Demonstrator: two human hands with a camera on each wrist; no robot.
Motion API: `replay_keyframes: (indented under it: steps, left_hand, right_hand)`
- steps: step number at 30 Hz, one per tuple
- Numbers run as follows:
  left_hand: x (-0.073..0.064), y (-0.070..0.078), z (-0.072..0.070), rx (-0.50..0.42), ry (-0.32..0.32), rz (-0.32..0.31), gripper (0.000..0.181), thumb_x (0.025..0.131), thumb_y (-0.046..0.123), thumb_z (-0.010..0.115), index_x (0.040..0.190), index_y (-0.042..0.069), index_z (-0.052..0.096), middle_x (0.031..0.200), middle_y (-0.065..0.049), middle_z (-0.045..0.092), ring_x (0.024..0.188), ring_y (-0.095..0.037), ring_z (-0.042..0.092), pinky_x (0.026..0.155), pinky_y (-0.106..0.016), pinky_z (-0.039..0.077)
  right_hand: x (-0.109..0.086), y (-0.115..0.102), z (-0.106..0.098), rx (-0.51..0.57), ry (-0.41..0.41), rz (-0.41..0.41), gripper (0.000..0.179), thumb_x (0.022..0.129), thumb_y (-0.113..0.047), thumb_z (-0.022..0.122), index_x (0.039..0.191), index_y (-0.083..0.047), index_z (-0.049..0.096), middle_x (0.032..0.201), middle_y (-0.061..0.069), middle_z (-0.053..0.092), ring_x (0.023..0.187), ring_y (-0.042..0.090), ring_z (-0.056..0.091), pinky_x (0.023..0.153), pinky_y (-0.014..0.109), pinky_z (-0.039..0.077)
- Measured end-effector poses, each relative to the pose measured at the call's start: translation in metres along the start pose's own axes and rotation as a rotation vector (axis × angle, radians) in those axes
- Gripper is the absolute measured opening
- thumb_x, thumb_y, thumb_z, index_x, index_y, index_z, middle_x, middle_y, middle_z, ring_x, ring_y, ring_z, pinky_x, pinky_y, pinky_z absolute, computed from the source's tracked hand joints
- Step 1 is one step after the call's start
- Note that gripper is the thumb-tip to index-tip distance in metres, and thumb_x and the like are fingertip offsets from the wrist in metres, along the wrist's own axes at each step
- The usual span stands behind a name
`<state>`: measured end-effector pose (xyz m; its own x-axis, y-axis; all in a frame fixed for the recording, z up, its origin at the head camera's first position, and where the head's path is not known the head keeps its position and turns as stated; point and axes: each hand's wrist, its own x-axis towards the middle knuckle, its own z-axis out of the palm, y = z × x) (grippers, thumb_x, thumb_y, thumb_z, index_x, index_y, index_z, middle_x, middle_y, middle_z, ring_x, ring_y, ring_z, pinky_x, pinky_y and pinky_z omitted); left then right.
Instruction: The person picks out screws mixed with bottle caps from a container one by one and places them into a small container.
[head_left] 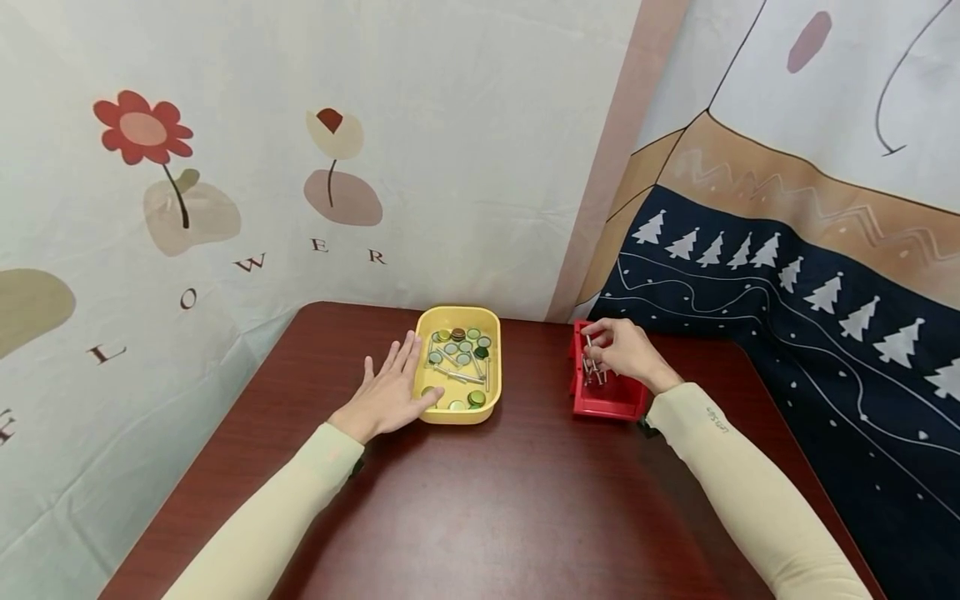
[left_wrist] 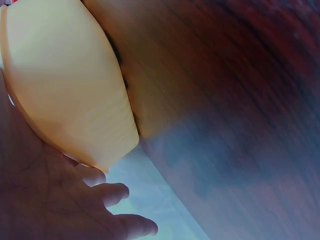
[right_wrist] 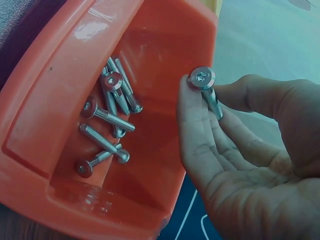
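Between thumb and fingers, my right hand (head_left: 624, 348) pinches a silver hex-socket bolt (right_wrist: 202, 79) by the upper part of its shank, head up. It is over the red bin (head_left: 607, 408), where several more bolts (right_wrist: 112, 97) lie in a loose pile. My left hand (head_left: 390, 392) has straight, spread fingers against the left side of a yellow tray (head_left: 459, 417). Bottle caps in green, silver and brown, along with several bolts (head_left: 459, 375), lie inside that tray. In the left wrist view the tray's outer wall (left_wrist: 70, 80) hides its contents.
Both containers stand toward the far edge of a dark reddish-brown table (head_left: 465, 517), with a gap between them. A printed cloth (head_left: 480, 167) hangs behind, and a navy tree-patterned cloth (head_left: 750, 300) borders the table on the right.
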<state>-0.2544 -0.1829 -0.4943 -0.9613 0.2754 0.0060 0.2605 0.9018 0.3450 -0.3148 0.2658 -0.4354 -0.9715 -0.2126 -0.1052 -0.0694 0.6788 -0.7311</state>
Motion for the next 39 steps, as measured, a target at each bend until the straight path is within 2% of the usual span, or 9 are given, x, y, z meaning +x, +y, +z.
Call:
replay_keyframes:
  steps: [3, 4, 7, 10, 11, 12, 16, 23, 39]
  left_hand:
    - [0.001, 0.0, 0.0, 0.004, 0.0, 0.001, 0.108, 0.114, 0.065, 0.058, 0.188, 0.004, 0.009, 0.199, -0.015, 0.0, 0.184, -0.048, 0.013, 0.136, -0.092, 0.008]
    - [0.001, 0.0, 0.0, 0.002, 0.0, 0.002, 0.108, 0.114, 0.065, 0.059, 0.188, 0.004, 0.009, 0.199, -0.015, 0.0, 0.184, -0.048, 0.013, 0.136, -0.091, 0.008]
    - [0.002, 0.0, 0.0, 0.001, -0.005, 0.004, 0.108, 0.115, 0.066, 0.058, 0.188, 0.005, 0.008, 0.199, -0.014, -0.001, 0.184, -0.048, 0.013, 0.136, -0.091, 0.007]
    - [0.002, 0.001, 0.0, -0.002, -0.009, 0.001, 0.108, 0.115, 0.065, 0.058, 0.188, 0.005, 0.007, 0.199, -0.014, -0.002, 0.184, -0.048, 0.012, 0.136, -0.091, 0.006]
    - [0.002, 0.001, 0.0, -0.002, -0.01, 0.0, 0.108, 0.115, 0.065, 0.058, 0.188, 0.005, 0.007, 0.199, -0.014, -0.002, 0.184, -0.048, 0.012, 0.136, -0.091, 0.006]
    - [0.002, 0.001, 0.0, 0.0, -0.009, 0.0, 0.108, 0.115, 0.065, 0.058, 0.188, 0.005, 0.007, 0.199, -0.014, -0.002, 0.184, -0.048, 0.012, 0.136, -0.091, 0.006]
    - [0.001, 0.001, -0.001, 0.008, -0.005, 0.0, 0.108, 0.115, 0.065, 0.058, 0.188, 0.005, 0.007, 0.199, -0.015, -0.001, 0.184, -0.048, 0.013, 0.136, -0.091, 0.008]
    - [0.001, 0.002, -0.002, 0.011, -0.005, 0.001, 0.108, 0.115, 0.066, 0.058, 0.188, 0.004, 0.008, 0.199, -0.015, -0.001, 0.184, -0.048, 0.014, 0.136, -0.091, 0.008]
    - [0.0, 0.001, -0.001, 0.007, -0.019, -0.008, 0.107, 0.116, 0.065, 0.058, 0.188, 0.005, 0.006, 0.199, -0.014, -0.003, 0.184, -0.048, 0.011, 0.137, -0.091, 0.006]
  right_hand:
    - [0.006, 0.007, -0.002, 0.016, -0.015, 0.007, 0.046, 0.11, -0.017, 0.078, 0.154, -0.006, 0.072, 0.127, 0.025, 0.082, 0.093, 0.029, 0.083, 0.084, 0.044, 0.073]
    - [0.015, 0.02, -0.002, 0.049, -0.019, -0.023, 0.045, 0.108, -0.02, 0.081, 0.151, -0.009, 0.074, 0.122, 0.021, 0.083, 0.089, 0.026, 0.082, 0.08, 0.04, 0.072]
    - [0.019, 0.024, -0.003, 0.069, -0.028, -0.011, 0.046, 0.107, -0.019, 0.083, 0.15, -0.007, 0.074, 0.118, 0.02, 0.083, 0.087, 0.025, 0.084, 0.079, 0.04, 0.072]
    - [0.018, 0.019, -0.001, 0.082, -0.016, 0.022, 0.047, 0.107, -0.016, 0.081, 0.152, -0.004, 0.072, 0.12, 0.023, 0.083, 0.087, 0.025, 0.085, 0.08, 0.043, 0.072]
    - [0.011, 0.006, -0.001, 0.057, -0.011, 0.063, 0.048, 0.108, -0.011, 0.078, 0.154, 0.0, 0.069, 0.125, 0.027, 0.082, 0.091, 0.027, 0.086, 0.085, 0.047, 0.073]
    - [0.01, 0.003, 0.0, 0.054, -0.008, 0.074, 0.049, 0.109, -0.01, 0.077, 0.155, 0.001, 0.069, 0.127, 0.028, 0.082, 0.091, 0.027, 0.086, 0.086, 0.048, 0.073]
    - [0.007, -0.005, 0.003, 0.025, -0.002, 0.097, 0.049, 0.111, -0.008, 0.074, 0.157, 0.004, 0.066, 0.13, 0.029, 0.08, 0.09, 0.022, 0.083, 0.09, 0.046, 0.074]
    - [0.016, -0.001, 0.007, 0.007, -0.004, 0.121, 0.048, 0.109, -0.003, 0.073, 0.155, 0.007, 0.067, 0.124, 0.028, 0.08, 0.085, 0.019, 0.082, 0.086, 0.037, 0.074]
    - [0.027, -0.005, 0.015, 0.004, -0.006, 0.167, 0.048, 0.105, 0.003, 0.076, 0.151, 0.01, 0.068, 0.113, 0.027, 0.081, 0.086, 0.021, 0.083, 0.085, 0.039, 0.073]
